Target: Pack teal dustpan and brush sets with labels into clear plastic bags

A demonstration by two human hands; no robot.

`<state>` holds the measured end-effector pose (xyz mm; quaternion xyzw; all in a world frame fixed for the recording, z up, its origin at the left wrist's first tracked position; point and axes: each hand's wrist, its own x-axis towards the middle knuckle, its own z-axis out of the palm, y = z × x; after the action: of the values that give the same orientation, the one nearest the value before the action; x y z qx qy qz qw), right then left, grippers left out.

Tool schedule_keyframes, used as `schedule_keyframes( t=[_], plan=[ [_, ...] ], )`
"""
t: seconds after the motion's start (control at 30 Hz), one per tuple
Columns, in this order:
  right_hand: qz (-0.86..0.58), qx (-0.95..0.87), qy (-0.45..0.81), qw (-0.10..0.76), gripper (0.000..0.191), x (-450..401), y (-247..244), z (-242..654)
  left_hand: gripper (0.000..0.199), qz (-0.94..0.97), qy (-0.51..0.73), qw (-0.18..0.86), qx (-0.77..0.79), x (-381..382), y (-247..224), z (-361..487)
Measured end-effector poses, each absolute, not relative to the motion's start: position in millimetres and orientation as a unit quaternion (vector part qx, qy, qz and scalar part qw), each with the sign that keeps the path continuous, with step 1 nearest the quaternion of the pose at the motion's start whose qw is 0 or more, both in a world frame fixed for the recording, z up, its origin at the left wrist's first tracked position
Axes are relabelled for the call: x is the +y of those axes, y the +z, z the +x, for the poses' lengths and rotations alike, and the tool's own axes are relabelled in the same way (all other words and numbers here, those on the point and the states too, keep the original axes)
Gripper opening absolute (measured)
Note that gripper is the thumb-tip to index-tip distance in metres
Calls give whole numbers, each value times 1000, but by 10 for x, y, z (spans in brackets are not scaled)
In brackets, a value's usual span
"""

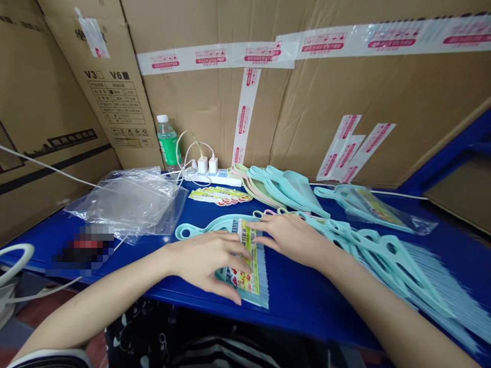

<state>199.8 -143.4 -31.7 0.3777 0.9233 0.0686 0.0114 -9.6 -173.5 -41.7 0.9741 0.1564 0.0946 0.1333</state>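
Note:
On the blue table in front of me lies a light-blue dustpan (223,221) with a small brush (263,276) on it. A yellow printed label card (249,280) rests over the bristles. My left hand (210,259) is spread over the set, its fingers apart on the card and its palm hiding part of the dustpan. From the right, my right hand (286,235) reaches to the card's upper edge with its fingers stretched out. Beneath and behind my right forearm lie several light-blue brushes (387,260), partly covered by it.
Clear plastic bags (130,199) lie at the left. Farther back are a fan of label cards (220,196), a power strip (226,178), a water bottle (169,143) and stacked dustpans (295,189). A bagged set (368,207) lies at the right. Cardboard (215,107) walls the back.

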Motion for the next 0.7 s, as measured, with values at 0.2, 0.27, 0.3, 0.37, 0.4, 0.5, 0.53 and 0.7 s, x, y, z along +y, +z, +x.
schedule_keyframes(
  t=[0.2, 0.27, 0.3, 0.37, 0.4, 0.5, 0.53, 0.7],
  plan=[
    [373, 927, 24, 17, 38, -1421, -386, 1980, 39, 975, 103, 122, 158, -1732, -429, -95],
    [371, 929, 8, 9, 40, -1416, -405, 1984, 39, 974, 105, 125, 158, -1732, -429, -93],
    [368, 930, 3, 4, 40, -1415, -411, 1988, 39, 974, 105, 128, 156, -1731, -428, -92],
    [364, 931, -3, -4, 40, -1417, -414, 1992, 39, 974, 104, 130, 152, -1728, -420, -92],
    [364, 931, -5, -5, 40, -1421, -412, 1992, 39, 975, 102, 131, 149, -1727, -412, -94],
    [368, 930, -4, 3, 43, -1440, -389, 1982, 32, 976, 93, 121, 154, -1720, -376, -117],
    [370, 929, 2, 9, 44, -1445, -378, 1978, 28, 976, 91, 107, 167, -1713, -362, -132],
    [411, 907, 86, 14, 31, -1417, -320, 2005, 23, 948, 76, -40, 305, -1630, -334, -242]
  ],
)
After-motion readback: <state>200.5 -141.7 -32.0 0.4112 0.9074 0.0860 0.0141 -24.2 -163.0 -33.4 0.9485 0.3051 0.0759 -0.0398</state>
